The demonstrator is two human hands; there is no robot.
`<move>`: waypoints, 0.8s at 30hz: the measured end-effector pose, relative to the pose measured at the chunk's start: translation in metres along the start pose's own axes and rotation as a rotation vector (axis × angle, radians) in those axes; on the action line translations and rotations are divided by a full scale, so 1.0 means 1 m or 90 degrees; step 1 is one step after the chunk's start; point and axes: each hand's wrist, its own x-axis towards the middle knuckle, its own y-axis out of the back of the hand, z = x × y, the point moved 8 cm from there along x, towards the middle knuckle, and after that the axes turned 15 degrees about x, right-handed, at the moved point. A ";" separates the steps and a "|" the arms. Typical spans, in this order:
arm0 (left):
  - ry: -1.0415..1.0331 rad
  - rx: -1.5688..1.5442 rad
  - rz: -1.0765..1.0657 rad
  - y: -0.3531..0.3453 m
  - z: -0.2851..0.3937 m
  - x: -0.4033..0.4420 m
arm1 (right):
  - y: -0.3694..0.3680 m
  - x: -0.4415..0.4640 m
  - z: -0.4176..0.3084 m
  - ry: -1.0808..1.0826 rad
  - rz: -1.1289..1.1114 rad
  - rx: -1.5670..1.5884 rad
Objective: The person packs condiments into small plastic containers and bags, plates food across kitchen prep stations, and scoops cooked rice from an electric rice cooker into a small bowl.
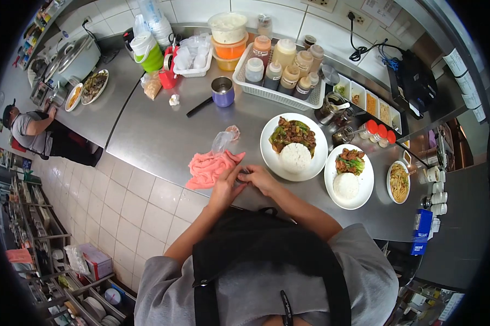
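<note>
My left hand (pixel 227 188) and my right hand (pixel 259 179) meet at the front edge of the steel counter, fingers drawn together at the tips. Whatever may be between them is too small to make out. Just beyond my left hand lies a crumpled pink cloth (pixel 211 167), and a clear plastic bag (pixel 222 141) rests behind it. To the right of my right hand stands a round white plate (pixel 269 161) with a dome of rice and a brown meat-and-green-vegetable dish. A second, oval plate (pixel 359 199) holds rice and meat with greens.
A noodle plate (pixel 399 183) sits far right. Behind are a purple cup (pixel 222 92), a black-handled knife (pixel 200 107), a white basket (pixel 245 87) of sauce bottles, stacked tubs (pixel 227 41) and red-lidded jars (pixel 371 129). Another person (pixel 33 127) stands at the far left counter.
</note>
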 end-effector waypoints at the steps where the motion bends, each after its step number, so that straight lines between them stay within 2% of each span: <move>1: 0.016 -0.022 0.015 0.005 -0.005 0.003 | -0.005 0.002 -0.008 0.042 -0.047 -0.052; 2: 0.031 -0.044 0.030 0.009 -0.011 0.007 | -0.010 0.005 -0.018 0.084 -0.095 -0.104; 4: 0.081 -0.096 0.010 0.014 -0.016 0.013 | -0.032 -0.018 -0.049 0.066 -0.106 -0.107; 6: 0.137 -0.218 0.012 0.026 -0.012 0.019 | -0.022 -0.025 -0.082 0.265 0.047 -0.367; 8: 0.152 -0.228 -0.008 0.006 -0.026 0.013 | -0.015 -0.024 -0.080 0.299 0.040 -0.416; 10: 0.122 -0.141 -0.068 -0.011 -0.029 0.007 | -0.013 -0.016 -0.061 0.306 0.029 -0.601; 11: 0.125 -0.139 -0.067 -0.013 -0.031 0.003 | -0.012 -0.017 -0.053 0.305 0.025 -0.600; 13: 0.016 -0.036 0.078 0.004 -0.018 -0.002 | -0.018 -0.027 -0.055 0.395 0.089 -0.700; 14: 0.019 -0.032 0.082 0.007 -0.020 -0.002 | -0.022 -0.030 -0.056 0.397 0.084 -0.701; 16: -0.004 0.230 0.126 0.023 -0.023 -0.009 | -0.031 -0.041 -0.065 0.430 0.131 -0.714; 19: 0.049 0.318 0.094 0.009 -0.068 -0.029 | -0.045 -0.044 -0.078 0.399 0.095 -0.731; 24: 0.170 0.327 0.155 0.049 -0.148 -0.032 | -0.050 -0.033 -0.092 0.420 0.057 -0.711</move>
